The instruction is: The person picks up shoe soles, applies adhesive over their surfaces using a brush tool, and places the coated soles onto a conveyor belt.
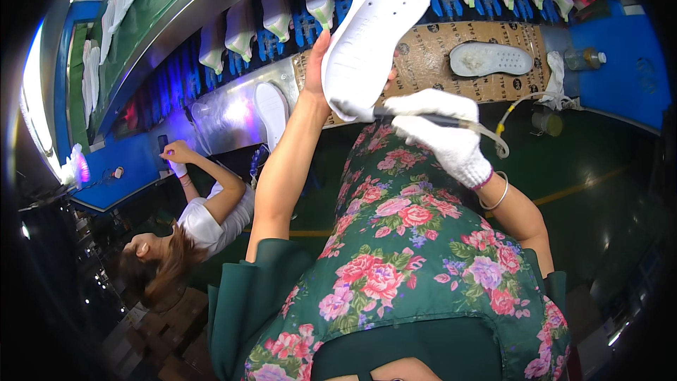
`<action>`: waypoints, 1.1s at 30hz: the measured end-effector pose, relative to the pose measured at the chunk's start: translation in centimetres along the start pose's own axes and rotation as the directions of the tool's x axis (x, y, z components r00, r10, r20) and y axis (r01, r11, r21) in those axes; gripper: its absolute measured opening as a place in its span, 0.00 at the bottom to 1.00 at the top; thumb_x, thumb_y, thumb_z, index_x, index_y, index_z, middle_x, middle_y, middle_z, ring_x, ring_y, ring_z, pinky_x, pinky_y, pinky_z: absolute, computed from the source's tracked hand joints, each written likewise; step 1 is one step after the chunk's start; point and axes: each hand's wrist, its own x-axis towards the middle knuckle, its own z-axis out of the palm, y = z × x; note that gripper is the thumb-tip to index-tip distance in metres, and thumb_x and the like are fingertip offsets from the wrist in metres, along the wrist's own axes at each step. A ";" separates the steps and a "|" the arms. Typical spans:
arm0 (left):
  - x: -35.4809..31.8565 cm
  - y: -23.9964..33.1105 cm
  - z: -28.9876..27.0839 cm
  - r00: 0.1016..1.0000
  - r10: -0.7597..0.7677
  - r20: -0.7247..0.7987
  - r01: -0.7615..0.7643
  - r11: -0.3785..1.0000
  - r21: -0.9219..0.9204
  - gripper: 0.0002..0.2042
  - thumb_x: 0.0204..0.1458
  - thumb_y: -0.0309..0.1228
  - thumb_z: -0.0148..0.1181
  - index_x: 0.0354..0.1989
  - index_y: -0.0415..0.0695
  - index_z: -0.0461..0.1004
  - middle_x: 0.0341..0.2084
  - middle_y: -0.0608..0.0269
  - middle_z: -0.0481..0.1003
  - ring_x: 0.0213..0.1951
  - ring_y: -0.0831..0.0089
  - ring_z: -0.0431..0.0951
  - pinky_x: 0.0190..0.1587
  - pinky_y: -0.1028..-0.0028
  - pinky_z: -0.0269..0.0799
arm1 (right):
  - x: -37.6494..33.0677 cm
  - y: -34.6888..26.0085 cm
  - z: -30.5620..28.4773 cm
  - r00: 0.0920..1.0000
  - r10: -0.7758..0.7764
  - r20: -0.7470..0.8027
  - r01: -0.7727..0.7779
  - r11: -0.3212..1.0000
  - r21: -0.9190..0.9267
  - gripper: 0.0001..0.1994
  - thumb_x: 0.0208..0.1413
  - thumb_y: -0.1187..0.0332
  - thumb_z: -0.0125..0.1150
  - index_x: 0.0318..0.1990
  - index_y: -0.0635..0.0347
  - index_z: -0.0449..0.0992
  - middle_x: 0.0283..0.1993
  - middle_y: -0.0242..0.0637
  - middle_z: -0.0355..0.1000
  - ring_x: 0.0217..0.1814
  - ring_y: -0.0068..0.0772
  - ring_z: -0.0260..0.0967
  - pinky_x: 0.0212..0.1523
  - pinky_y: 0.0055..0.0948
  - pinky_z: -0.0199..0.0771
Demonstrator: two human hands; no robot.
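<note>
Work surface: brown patterned mat, spans bench ahead of person. Rack of white shoe lasts: runs along bench rear edge, on blue holders. White sole: raised above mat, tilted, underside facing camera. Second sole: lies flat on mat, well apart to right. Left hand: bare, clasps white sole from behind at its left edge. Right hand: white knit glove, clenched around thin tool with hose; tool tip touches sole heel. Co-worker: lower left, hand on blue bench.
</note>
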 end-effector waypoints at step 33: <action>-2.8 0.9 7.0 0.974 0.220 0.062 -0.228 0.921 0.315 0.57 0.32 0.60 0.70 0.66 0.36 0.49 0.52 0.39 0.64 0.44 0.42 0.74 0.40 0.52 0.79 | -1.8 7.1 -6.5 0.945 0.126 -0.302 0.056 0.847 0.528 0.08 0.49 0.80 0.61 0.39 0.70 0.77 0.26 0.39 0.73 0.24 0.26 0.69 0.23 0.20 0.67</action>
